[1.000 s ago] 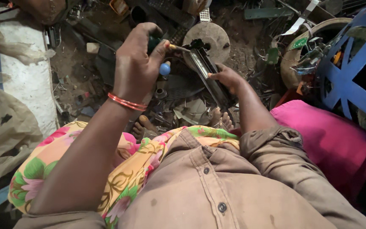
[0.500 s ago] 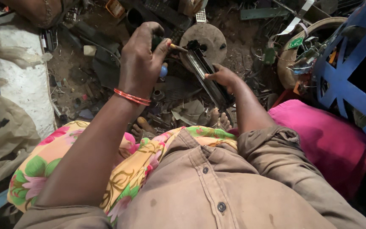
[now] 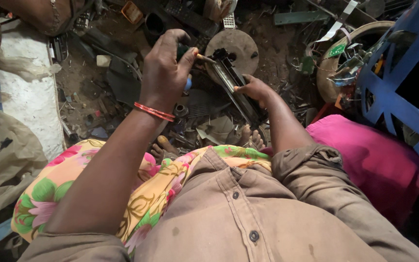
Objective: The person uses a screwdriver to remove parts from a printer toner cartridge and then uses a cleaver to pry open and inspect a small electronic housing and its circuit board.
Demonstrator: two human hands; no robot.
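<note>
Left hand [image 3: 163,73] is clenched on a screwdriver [image 3: 188,83] w/ blue-green handle, shaft tip at the top end of a long black part [image 3: 236,90]. Right hand [image 3: 253,90] grips that part mid-length, ~3 o'clock from the left hand, over the scrap-strewn floor [image 3: 88,82]. Best to keep the tip seated square, press along the shaft, and brace the part firmly so it can't twist.

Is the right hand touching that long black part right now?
Touching. The head view shows the right hand wrapped around the long black part, thumb and fingers pressed on its edge, while the left hand holds a screwdriver.
</note>
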